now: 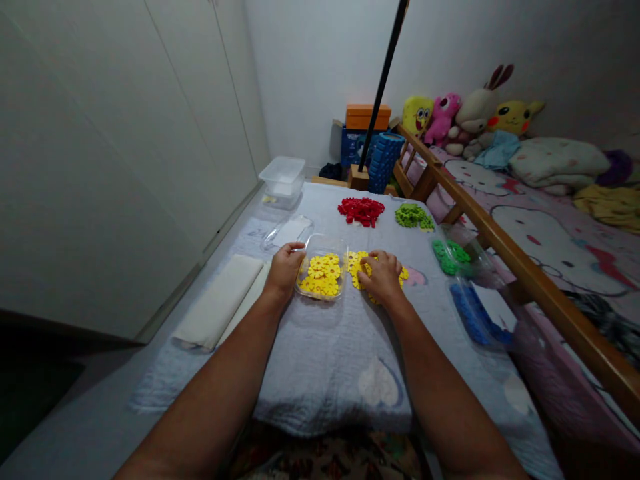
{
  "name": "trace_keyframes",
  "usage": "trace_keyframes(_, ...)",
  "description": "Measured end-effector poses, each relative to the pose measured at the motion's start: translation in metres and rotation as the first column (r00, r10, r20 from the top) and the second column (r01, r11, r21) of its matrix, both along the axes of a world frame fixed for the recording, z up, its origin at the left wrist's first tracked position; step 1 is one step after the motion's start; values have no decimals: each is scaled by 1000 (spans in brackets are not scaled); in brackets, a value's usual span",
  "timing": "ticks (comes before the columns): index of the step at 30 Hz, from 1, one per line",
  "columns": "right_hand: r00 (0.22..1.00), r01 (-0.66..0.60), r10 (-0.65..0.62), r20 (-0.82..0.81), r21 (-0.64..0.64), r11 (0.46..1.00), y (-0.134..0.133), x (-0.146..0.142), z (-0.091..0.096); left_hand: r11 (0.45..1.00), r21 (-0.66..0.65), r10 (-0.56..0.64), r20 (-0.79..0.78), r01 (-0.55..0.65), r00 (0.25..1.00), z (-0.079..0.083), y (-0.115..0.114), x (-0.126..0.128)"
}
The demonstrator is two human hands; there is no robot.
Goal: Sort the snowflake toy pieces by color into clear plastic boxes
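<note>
A clear plastic container [323,241] in the middle of the table holds yellow flower-shaped pieces [323,275]. My left hand [286,267] grips its left wall, fingers on the rim and thumb side toward me. To the right of the container lies a loose pile of yellow flower pieces [357,263] on the cloth. Over that pile is my right hand [383,275], its fingers bent down and touching the pieces. Whether a piece is between those fingertips is hidden.
Red pieces [361,211] and light green pieces [413,216] lie in heaps at the back. Containers of green pieces [451,256] and blue pieces [477,317] stand on the right. A clear lid [287,232], folded cloth [220,300] and stacked containers [283,177] are left. A wooden bed rail [480,220] borders the right.
</note>
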State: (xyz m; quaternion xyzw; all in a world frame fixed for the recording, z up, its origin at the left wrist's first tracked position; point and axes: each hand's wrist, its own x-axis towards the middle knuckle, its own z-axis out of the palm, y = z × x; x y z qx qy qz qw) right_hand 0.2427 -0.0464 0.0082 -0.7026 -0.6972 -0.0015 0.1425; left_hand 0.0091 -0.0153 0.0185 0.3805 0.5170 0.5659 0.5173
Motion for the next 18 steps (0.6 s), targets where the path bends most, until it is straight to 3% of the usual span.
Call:
trace_keyframes(13, 995, -103, 103, -2, -50, 993, -10, 13, 3, 1000, -5, 3, 9, -3, 1000, -3, 2, 0)
trace_keyframes(18, 990, -123, 119, -73, -50, 991, -6, 14, 2, 1000, -9, 0, 22, 0, 1000, -1, 0, 0)
